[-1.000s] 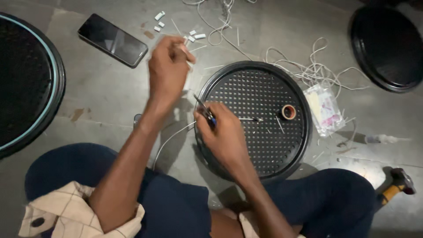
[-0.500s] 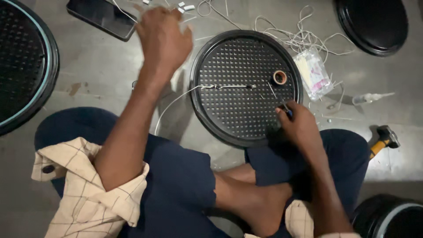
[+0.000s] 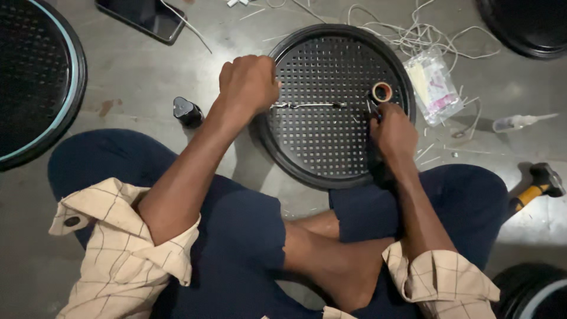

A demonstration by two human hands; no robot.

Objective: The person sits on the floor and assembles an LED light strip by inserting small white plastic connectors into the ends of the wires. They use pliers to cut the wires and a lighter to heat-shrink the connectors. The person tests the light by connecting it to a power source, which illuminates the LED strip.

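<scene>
a grey concrete floor (image 3: pixel 147 77) carries a round black perforated grille (image 3: pixel 331 147). the left hand (image 3: pixel 248 82) is fisted on one end of a thin wire (image 3: pixel 310 106) stretched across the grille toward the right hand (image 3: pixel 393 133), whose fingers pinch the far end just beside a small tape roll (image 3: pixel 381 91).

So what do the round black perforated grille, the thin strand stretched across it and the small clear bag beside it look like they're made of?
The round black perforated grille: probably painted or coated metal, or moulded plastic; matte, even rows of punched holes. The thin strand pulled between left hand and right hand: looks like bare wire, glinting silvery. The small clear bag: thin plastic film, glossy and crinkled.
</scene>
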